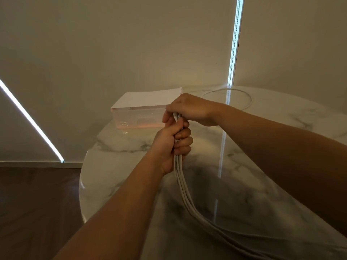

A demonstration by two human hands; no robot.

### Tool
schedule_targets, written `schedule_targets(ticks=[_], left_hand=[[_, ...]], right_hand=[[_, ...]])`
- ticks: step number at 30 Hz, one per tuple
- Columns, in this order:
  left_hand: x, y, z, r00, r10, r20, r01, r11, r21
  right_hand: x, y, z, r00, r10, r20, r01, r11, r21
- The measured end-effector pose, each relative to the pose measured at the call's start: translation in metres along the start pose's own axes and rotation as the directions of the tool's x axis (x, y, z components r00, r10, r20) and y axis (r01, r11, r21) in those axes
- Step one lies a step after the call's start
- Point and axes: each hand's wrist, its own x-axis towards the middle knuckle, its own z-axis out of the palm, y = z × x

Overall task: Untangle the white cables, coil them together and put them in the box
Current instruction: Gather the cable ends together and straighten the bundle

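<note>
Several white cables (pixel 185 186) run side by side as one bundle, up from the table's lower right into my hands. My left hand (pixel 172 145) grips the bundle in a fist, held upright above the table. Just above it, my right hand (pixel 189 109) pinches the cable ends that stick out of the fist. A clear plastic box (pixel 138 119) with a white sheet on top stands on the table behind my hands, to the left. One more white cable (pixel 246 107) lies in a loose loop at the far right of the table.
The round white marble table (pixel 131 181) has its curved edge on the left, with dark wood floor (pixel 37 203) beyond. A beige wall with bright light strips (pixel 233 53) stands close behind the table.
</note>
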Motion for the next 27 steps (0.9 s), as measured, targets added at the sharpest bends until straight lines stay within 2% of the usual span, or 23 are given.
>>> schedule_targets(ticks=[3, 6, 9, 11, 14, 16, 18, 22, 23, 25, 27], left_hand=[[-0.001, 0.0, 0.0, 0.999, -0.037, -0.005, 0.037, 0.999, 0.014], [-0.002, 0.001, 0.003, 0.998, -0.063, -0.002, 0.063, 0.998, -0.029], [-0.002, 0.001, 0.004, 0.998, -0.061, -0.012, 0.061, 0.998, -0.033], [-0.003, 0.001, 0.004, 0.998, -0.058, -0.013, 0.058, 0.998, -0.033], [-0.004, 0.0, 0.004, 0.999, -0.051, 0.002, 0.051, 0.998, -0.032], [-0.002, -0.001, 0.006, 1.0, -0.004, -0.024, 0.005, 1.0, 0.019], [0.0, -0.002, 0.006, 0.998, 0.044, -0.05, -0.038, 0.992, 0.123], [-0.002, -0.004, 0.006, 0.997, 0.027, -0.073, 0.008, 0.898, 0.441], [-0.002, -0.004, 0.005, 0.996, 0.006, -0.087, 0.035, 0.886, 0.463], [-0.001, -0.004, 0.002, 0.994, -0.06, -0.086, 0.088, 0.923, 0.373], [0.002, -0.003, -0.002, 0.992, -0.102, -0.077, 0.117, 0.964, 0.238]], right_hand=[[0.001, 0.001, -0.007, 0.998, -0.007, -0.059, 0.014, 0.993, 0.116], [0.006, -0.001, -0.01, 0.991, 0.053, -0.126, -0.024, 0.975, 0.221], [0.007, -0.002, -0.001, 0.999, 0.03, 0.03, -0.036, 0.982, 0.187], [0.007, -0.003, 0.0, 0.998, 0.007, 0.055, -0.018, 0.978, 0.207], [0.01, -0.002, -0.005, 0.993, 0.057, -0.103, -0.028, 0.965, 0.259], [0.008, -0.001, -0.003, 0.996, 0.047, -0.074, -0.034, 0.986, 0.164], [0.005, -0.002, 0.002, 0.999, -0.006, -0.036, 0.006, 1.0, -0.022], [0.007, 0.0, 0.008, 0.975, -0.085, -0.206, 0.033, 0.969, -0.246], [0.006, 0.002, 0.011, 0.971, -0.085, -0.224, 0.024, 0.965, -0.263], [0.003, 0.007, 0.013, 0.968, -0.068, -0.243, 0.021, 0.981, -0.192], [-0.001, 0.015, 0.005, 0.959, -0.004, -0.283, 0.008, 1.0, 0.012]])
